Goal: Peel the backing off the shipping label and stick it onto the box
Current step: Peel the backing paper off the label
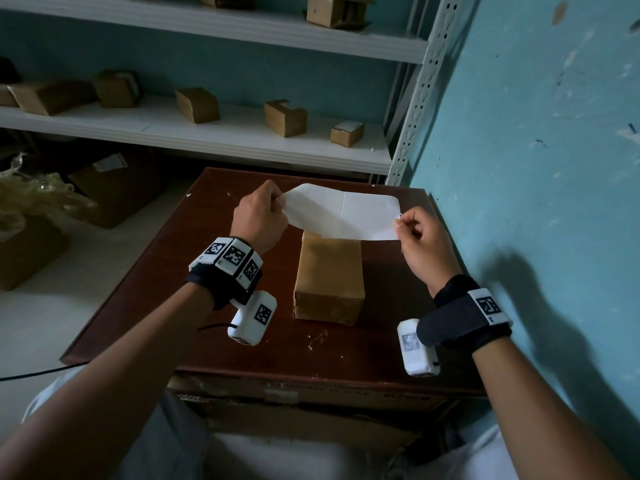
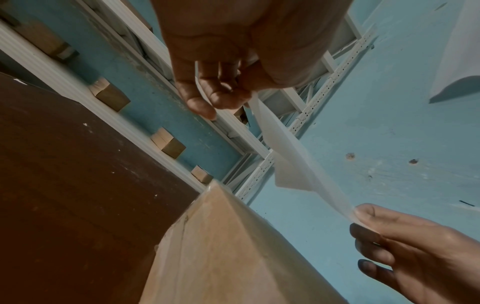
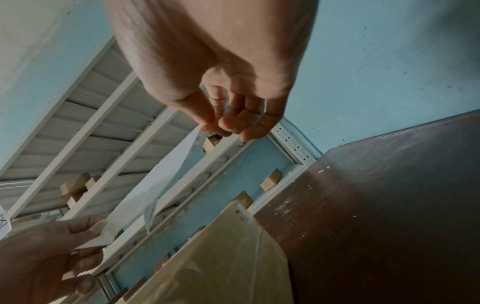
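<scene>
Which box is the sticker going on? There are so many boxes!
Find the dark brown table by the blue wall. One tall tan box stands alone on it, right under the white label both hands hold. All the other boxes sit on shelves or the floor.

Both hands pinch the label (image 3: 166, 185) — above the box (image 3: 221, 257).

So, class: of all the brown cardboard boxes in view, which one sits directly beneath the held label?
The tall box standing alone on the dark brown table, under the label. The others sit on the white shelves or the floor.
</scene>
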Motion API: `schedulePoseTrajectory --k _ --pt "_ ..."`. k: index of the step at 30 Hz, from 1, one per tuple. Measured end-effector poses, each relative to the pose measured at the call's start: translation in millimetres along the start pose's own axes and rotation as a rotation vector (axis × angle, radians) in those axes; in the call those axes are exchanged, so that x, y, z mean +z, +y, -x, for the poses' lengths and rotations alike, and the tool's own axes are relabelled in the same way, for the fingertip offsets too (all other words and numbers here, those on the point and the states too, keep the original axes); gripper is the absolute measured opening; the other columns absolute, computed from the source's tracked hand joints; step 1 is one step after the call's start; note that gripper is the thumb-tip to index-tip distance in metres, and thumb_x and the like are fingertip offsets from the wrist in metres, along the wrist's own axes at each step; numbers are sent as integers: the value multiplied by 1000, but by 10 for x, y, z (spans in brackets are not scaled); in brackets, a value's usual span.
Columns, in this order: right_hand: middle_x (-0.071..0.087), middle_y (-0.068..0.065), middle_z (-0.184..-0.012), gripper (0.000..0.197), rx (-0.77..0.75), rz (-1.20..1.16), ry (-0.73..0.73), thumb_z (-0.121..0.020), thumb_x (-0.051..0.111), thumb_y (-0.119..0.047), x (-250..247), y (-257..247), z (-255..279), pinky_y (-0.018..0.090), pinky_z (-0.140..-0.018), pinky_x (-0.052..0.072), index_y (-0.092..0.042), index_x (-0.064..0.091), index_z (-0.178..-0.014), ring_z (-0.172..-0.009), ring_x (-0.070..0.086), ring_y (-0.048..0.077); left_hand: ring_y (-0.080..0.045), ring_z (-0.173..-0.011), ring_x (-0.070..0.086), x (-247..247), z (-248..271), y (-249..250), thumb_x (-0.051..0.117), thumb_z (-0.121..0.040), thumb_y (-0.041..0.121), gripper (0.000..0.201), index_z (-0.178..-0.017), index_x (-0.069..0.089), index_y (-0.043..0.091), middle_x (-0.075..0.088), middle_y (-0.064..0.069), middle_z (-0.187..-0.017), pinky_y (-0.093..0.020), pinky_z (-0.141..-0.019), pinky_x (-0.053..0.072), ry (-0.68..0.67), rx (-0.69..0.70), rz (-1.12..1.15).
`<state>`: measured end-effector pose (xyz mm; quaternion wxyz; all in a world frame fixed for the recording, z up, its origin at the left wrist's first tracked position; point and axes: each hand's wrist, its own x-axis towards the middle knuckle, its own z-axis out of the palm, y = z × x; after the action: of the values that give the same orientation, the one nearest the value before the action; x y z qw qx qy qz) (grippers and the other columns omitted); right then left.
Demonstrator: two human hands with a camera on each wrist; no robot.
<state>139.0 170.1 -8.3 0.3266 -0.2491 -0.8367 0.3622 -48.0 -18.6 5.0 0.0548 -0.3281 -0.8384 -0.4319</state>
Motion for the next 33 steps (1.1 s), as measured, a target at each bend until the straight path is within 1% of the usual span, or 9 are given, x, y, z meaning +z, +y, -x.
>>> schedulePoseTrajectory --k 4,11,14,18,20,24,27,30,33 --pt "56 -5 -78 7 9 3 6 -98 52 -20 -19 3 3 23 -63 44 -15 55 -95 -68 54 10 -24 -82 56 -21 5 4 42 -93 8 13 -95 55 9 57 -7 -96 -32 -65 42 -8 -22 8" --pt "56 -6 -80 6 15 9 -1 -99 52 -20 -26 7 5 21 -63 44 -17 54 -94 -70 54 9 -23 -81 58 -27 15 6 42 -93 7 13 -96 54 11 58 -7 -98 -25 -60 41 -10 -29 13" --pt "56 -6 -81 7 14 6 1 -98 53 -21 -30 20 -3 23 -64 44 -17 54 -93 -71 55 10 -25 -83 59 -37 16 7 42 -94 8 14 -97 55 9 57 -7 -99 -30 -63 45 -3 -33 14" --pt "56 -7 -79 6 9 5 -8 -98 53 -21 -32 31 -7 22 -64 42 -18 54 -93 -70 54 9 -26 -83 58 -46 13 12 42 -92 8 13 -95 54 10 59 -8 -98 -31 -63 42 -3 -35 11" --pt "56 -6 -79 6 15 -2 -10 -99 52 -21 -35 33 -8 22 -63 41 -18 54 -93 -70 54 9 -24 -84 57 -48 17 21 42 -93 7 13 -95 54 10 58 -7 -98 -29 -63 40 -3 -35 2" --pt "55 -5 -79 7 8 3 -5 -99 52 -21 -44 25 -1 21 -63 41 -18 53 -92 -71 54 10 -21 -82 56 -40 15 17 42 -93 7 12 -94 53 11 57 -6 -97 -21 -56 35 3 -29 -6" --pt "55 -5 -78 7 7 1 -6 -99 52 -19 -45 22 3 21 -62 40 -18 53 -92 -70 54 9 -21 -82 55 -44 13 10 43 -93 6 12 -94 54 11 58 -6 -97 -21 -56 36 3 -28 -10" --pt "55 -5 -78 7 11 3 -5 -99 52 -19 -50 17 2 22 -63 41 -17 53 -92 -70 54 10 -21 -82 55 -47 12 6 43 -93 6 12 -94 53 13 57 -5 -97 -18 -55 35 -1 -36 -9" --pt "57 -4 -79 7 12 7 0 -99 52 -20 -54 11 3 23 -63 43 -17 54 -92 -71 55 11 -24 -82 60 -48 10 1 43 -93 7 12 -93 53 13 61 -9 -97 -21 -56 37 -5 -47 4"
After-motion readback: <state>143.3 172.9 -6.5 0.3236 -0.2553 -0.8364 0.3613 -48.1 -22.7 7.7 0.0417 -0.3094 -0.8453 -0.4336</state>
